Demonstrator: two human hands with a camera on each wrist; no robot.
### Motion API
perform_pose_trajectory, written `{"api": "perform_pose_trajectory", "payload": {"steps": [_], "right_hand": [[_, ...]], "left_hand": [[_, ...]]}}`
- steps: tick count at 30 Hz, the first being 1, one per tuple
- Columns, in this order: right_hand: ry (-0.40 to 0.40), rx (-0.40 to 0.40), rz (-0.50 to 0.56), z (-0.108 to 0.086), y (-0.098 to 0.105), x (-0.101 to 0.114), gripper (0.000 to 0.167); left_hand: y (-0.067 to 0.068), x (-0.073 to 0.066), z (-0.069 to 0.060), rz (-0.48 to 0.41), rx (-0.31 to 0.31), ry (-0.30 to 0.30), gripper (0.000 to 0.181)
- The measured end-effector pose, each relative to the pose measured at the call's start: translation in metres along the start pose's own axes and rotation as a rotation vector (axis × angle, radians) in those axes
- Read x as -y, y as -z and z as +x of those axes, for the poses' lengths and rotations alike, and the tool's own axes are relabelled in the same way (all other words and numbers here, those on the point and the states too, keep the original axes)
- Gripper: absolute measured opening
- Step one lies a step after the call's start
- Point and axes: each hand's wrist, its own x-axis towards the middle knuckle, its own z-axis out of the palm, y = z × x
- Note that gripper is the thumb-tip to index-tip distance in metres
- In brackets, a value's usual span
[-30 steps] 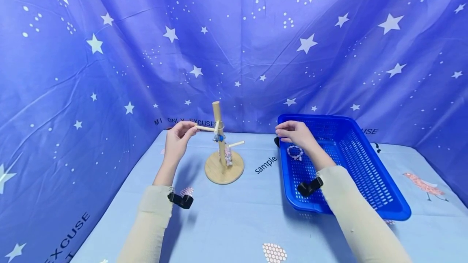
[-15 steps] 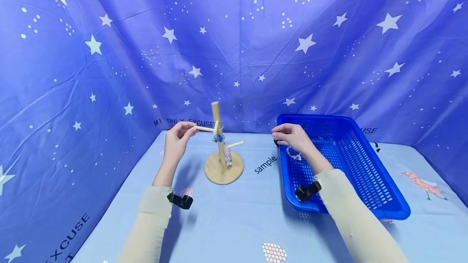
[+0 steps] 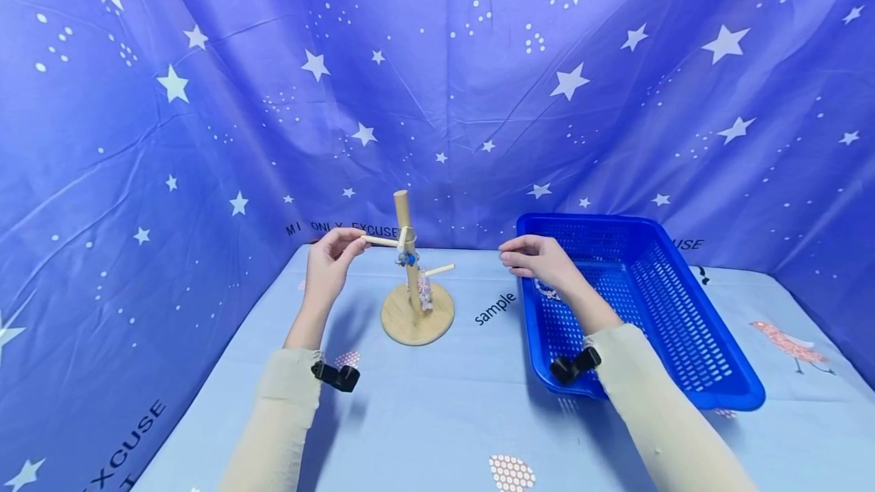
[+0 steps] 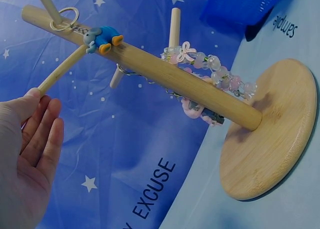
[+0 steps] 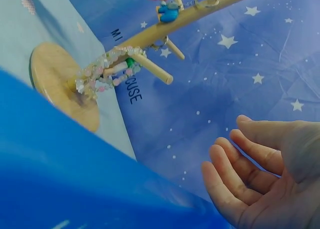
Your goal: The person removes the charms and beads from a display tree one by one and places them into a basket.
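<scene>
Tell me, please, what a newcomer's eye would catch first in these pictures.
Probably the bright blue basket, on the right in the head view. Next, the wooden stand to its left: a small blue figure hangs high, beads hang lower, and the left hand pinches one peg.

In the head view 1 bracelet [image 3: 547,292] lies partly hidden in the basket [image 3: 677,310], which 2 wrist views crop.

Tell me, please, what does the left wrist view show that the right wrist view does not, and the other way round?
Only the left wrist view shows the word "sample".

Only the right wrist view shows the right hand and the letters "MI".

Both show the wooden stand, its blue figure and beaded bracelet, the blue basket, and at least part of the left hand.
</scene>
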Motion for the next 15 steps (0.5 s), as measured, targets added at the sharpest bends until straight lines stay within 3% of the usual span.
{"api": "perform_pose_trajectory", "payload": {"steps": [5, 12, 15], "right_hand": [[0.014, 0.012, 0.029, -0.003, -0.005, 0.002, 0.038], [0.032, 0.026, 0.047, -0.007, -0.011, 0.003, 0.039], [0.045, 0.026, 0.039, -0.009, -0.014, 0.006, 0.039]], "left_hand": [[0.0, 0.001, 0.0, 0.01, -0.004, 0.004, 0.02], [0.0, 0.026, 0.008, 0.006, -0.017, -0.02, 0.02], [0.0, 0.029, 0.008, 0.014, -0.019, -0.04, 0.021]]}}
